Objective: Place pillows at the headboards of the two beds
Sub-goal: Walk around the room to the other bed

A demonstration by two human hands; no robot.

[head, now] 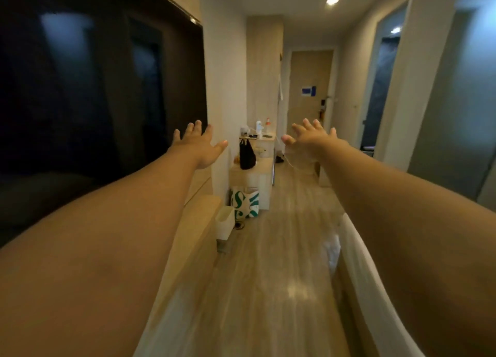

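Both arms stretch forward down the hallway, left hand (200, 144) and right hand (311, 140) with fingers spread, holding nothing. A white bed edge (367, 281) is cut off at lower right; its headboard and pillows lie outside the frame. Distant counter items blur.

Bag (247, 155) on cabinet (252, 178), left of floor (271, 276)

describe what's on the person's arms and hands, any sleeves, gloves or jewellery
Both arms are bare along their whole visible length, with no sleeves in view. The left hand and right hand wear no gloves, and no rings, watch or bracelet can be seen on them.
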